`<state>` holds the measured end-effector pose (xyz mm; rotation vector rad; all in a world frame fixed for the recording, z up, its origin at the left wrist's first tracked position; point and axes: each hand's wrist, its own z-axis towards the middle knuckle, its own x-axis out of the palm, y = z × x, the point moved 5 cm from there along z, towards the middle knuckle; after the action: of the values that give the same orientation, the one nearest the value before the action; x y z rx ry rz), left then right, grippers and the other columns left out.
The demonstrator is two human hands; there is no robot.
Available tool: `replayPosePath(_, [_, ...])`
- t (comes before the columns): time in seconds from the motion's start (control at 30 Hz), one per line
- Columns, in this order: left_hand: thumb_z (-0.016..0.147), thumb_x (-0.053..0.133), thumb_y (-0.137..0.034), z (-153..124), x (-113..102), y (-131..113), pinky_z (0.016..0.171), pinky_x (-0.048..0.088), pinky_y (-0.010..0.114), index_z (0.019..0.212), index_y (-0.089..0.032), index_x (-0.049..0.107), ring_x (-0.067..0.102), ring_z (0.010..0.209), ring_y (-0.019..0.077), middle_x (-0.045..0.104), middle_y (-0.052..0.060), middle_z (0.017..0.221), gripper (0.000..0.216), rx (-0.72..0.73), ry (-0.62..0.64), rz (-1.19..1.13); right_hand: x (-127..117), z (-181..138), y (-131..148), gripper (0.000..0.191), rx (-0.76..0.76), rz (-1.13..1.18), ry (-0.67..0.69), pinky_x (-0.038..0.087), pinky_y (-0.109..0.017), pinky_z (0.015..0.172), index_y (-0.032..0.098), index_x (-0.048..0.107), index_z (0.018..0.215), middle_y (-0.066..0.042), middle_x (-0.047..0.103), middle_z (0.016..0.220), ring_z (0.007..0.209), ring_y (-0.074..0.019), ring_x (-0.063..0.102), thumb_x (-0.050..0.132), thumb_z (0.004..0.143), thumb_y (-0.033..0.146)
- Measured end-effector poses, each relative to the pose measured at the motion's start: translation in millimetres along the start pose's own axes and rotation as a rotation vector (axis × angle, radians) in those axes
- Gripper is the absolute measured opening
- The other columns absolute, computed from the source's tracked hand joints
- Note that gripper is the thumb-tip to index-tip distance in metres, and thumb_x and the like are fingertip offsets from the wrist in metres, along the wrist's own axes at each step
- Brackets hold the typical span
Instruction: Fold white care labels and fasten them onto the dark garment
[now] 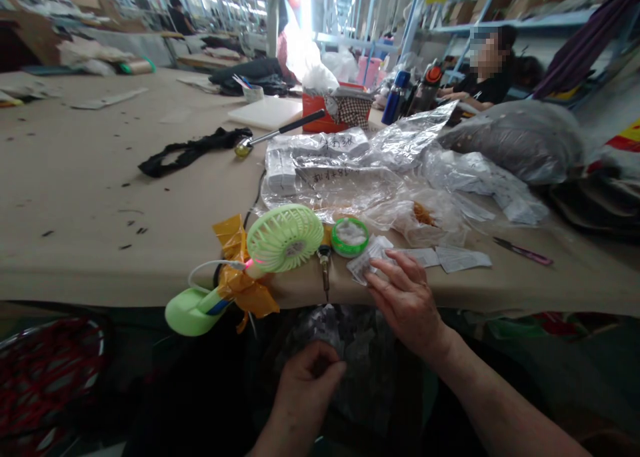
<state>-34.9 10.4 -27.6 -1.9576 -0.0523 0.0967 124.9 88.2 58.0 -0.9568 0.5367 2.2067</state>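
Note:
My right hand [407, 300] rests at the table edge, fingers stretched out over a small stack of clear-and-white slips [367, 260]. My left hand [313, 383] is below the edge, its thumb and fingers pinched together; whatever they may hold is hidden. Just above it a soldering iron [325, 270] points tip-down over the edge, with dark, crumpled plastic [345, 340] underneath. Left of the iron, a green fan [285, 239] is fixed to the table with brown tape [247, 287]. A round green tub [350, 235] of white fluffy material stands right of the iron.
Clear plastic bags [330, 183] with handwriting spread across the middle. Purple-handled snips [523, 250] lie at right. Behind are a black cloth strip [193, 151], a black-handled tool [280, 131], a red box [320, 113] and bottles [397, 97]. Another person [487, 77] sits at back right.

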Motion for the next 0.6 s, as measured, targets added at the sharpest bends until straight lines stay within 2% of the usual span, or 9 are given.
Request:
replayPosePath(0.1, [0.066, 0.062, -0.019, 0.8, 10.5, -4.4, 0.056, 0.036, 0.022, 0.055, -0.017, 0.059, 0.045, 0.055, 0.0116, 0.051, -0.004, 0.052, 0.012, -0.013, 0.033, -0.028, -0.5, -3.6, -3.8, 0.016, 0.001, 0.076, -0.055, 0.042, -0.047, 0.100, 0.020, 0.067, 0.095, -0.006, 0.070, 0.104, 0.114, -0.0258, 0.053, 0.061, 0.083, 0.011])
replayPosePath(0.23, [0.073, 0.061, -0.022, 1.9, 29.5, -10.8, 0.058, 0.040, 0.024, 0.064, -0.015, 0.063, 0.053, 0.059, 0.0137, 0.060, 0.001, 0.059, 0.011, -0.100, 0.135, -0.145, -4.1, -6.3, -9.6, 0.016, 0.016, 0.204, -0.108, 0.045, -0.044, 0.097, 0.022, 0.068, 0.090, -0.004, 0.070, 0.099, 0.110, -0.0229, 0.055, 0.062, 0.082, 0.010])
replayPosePath(0.37, [0.080, 0.061, -0.033, 2.0, 50.1, -24.1, 0.062, 0.047, 0.027, 0.081, -0.013, 0.065, 0.062, 0.068, 0.0172, 0.067, 0.007, 0.073, 0.021, -0.256, 0.275, -0.514, -14.8, -10.0, -9.4, 0.016, 0.012, 0.362, -0.135, 0.051, -0.042, 0.090, 0.022, 0.068, 0.088, -0.005, 0.069, 0.096, 0.109, -0.0227, 0.055, 0.060, 0.083, 0.009])
replayPosePath(0.47, [0.085, 0.057, -0.038, 4.8, 63.3, -40.6, 0.068, 0.050, 0.029, 0.092, -0.010, 0.065, 0.063, 0.070, 0.0160, 0.068, 0.010, 0.082, 0.030, -0.303, 0.362, -0.780, -22.8, -19.6, 1.2, 0.012, -0.046, 0.458, -0.103, 0.052, -0.041, 0.087, 0.020, 0.068, 0.086, -0.006, 0.068, 0.095, 0.110, -0.0233, 0.055, 0.059, 0.084, 0.013])
replayPosePath(0.6, [0.080, 0.066, -0.029, 12.2, 73.5, -54.9, 0.051, 0.042, 0.017, 0.086, -0.010, 0.067, 0.056, 0.057, 0.0077, 0.064, 0.004, 0.072, 0.020, -0.302, 0.362, -0.872, -29.1, -33.6, 18.5, 0.011, -0.135, 0.509, -0.014, 0.051, -0.039, 0.090, 0.019, 0.067, 0.084, -0.005, 0.069, 0.090, 0.107, -0.0216, 0.056, 0.058, 0.085, 0.013])
